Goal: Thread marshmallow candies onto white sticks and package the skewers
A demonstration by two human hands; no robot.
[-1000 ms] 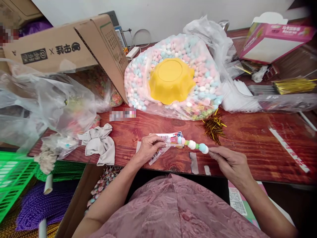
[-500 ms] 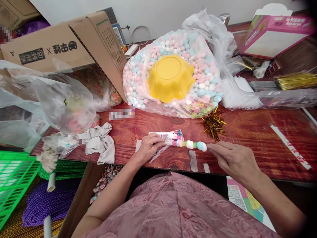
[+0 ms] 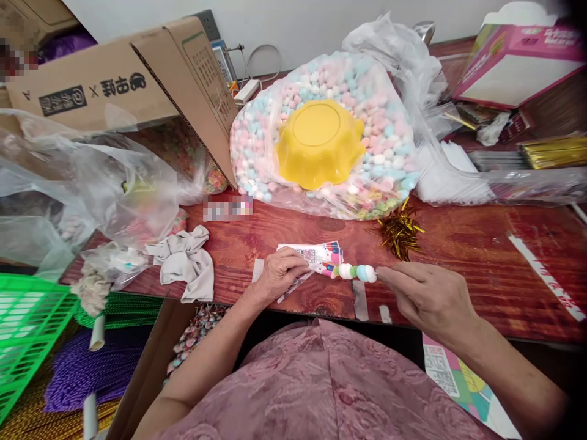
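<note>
My left hand [image 3: 285, 269] is closed on a small printed plastic bag [image 3: 324, 266], just above the table's front edge. From the bag's right-hand opening sticks a marshmallow skewer [image 3: 347, 272] with white, blue and green pieces in a row; its left part is inside the bag. My right hand [image 3: 424, 292] pinches the skewer's right end, beyond the blue and white marshmallow, and the stick there is hidden by the fingers. Under and behind my left hand lie more of the printed bags [image 3: 312, 250].
Behind my hands sits a big clear bag of marshmallows [image 3: 257, 140] with an upturned yellow bowl [image 3: 316, 143] on it. Gold tinsel [image 3: 400, 235] lies right of centre. A grey cloth [image 3: 188, 263], cardboard box [image 3: 114, 91] and green basket [image 3: 32, 342] are at left.
My right hand has shifted slightly left with the skewer, which now goes deeper into the printed bag. The pink piece seen before at the bag's opening is no longer visible outside it.
</note>
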